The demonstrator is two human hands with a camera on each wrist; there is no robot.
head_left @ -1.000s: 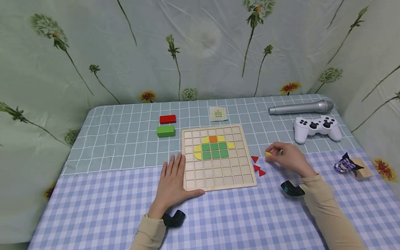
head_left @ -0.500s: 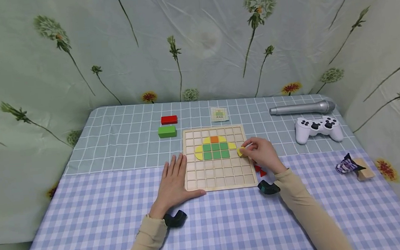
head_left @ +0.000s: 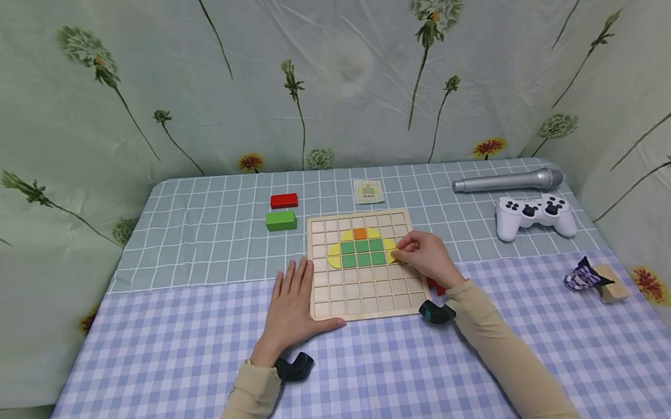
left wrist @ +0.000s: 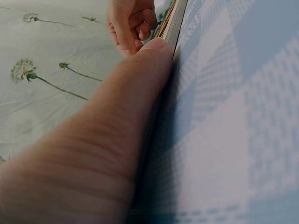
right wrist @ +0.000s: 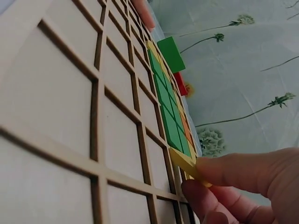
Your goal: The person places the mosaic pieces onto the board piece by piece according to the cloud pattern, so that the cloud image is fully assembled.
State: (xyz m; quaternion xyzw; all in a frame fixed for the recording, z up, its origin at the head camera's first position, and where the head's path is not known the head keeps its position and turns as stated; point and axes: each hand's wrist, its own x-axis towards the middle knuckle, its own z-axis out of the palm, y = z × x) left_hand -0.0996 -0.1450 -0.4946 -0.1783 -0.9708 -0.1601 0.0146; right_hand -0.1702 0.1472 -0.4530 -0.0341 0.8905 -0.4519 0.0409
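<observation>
A wooden grid board [head_left: 368, 303] lies on the cloth. Green square tiles [head_left: 363, 247], an orange tile [head_left: 359, 233] and yellow rounded tiles [head_left: 334, 261] fill some of its cells. My right hand [head_left: 426, 255] pinches a yellow rounded tile [right wrist: 187, 165] between thumb and fingers, at the cell just right of the lower green row; the tile tilts there in the right wrist view. My left hand [head_left: 287, 307] rests along the board's left edge, fingers straight and thumb stretched out by the front corner. Red triangular tiles [head_left: 435, 286] lie by the board's right edge, partly hidden under my right wrist.
Behind the board lie a red block [head_left: 283, 201], a green block [head_left: 281, 221] and a small pattern card [head_left: 368, 191]. Off to the right are a silver microphone [head_left: 503, 183], a white game controller [head_left: 535, 216], a purple-and-black item [head_left: 582, 276] and a wooden block [head_left: 615, 286].
My right hand has carried the yellow tile leftward from beyond the board's right side, across its edge, to the cell beside the green tiles. The left hand has stayed in place.
</observation>
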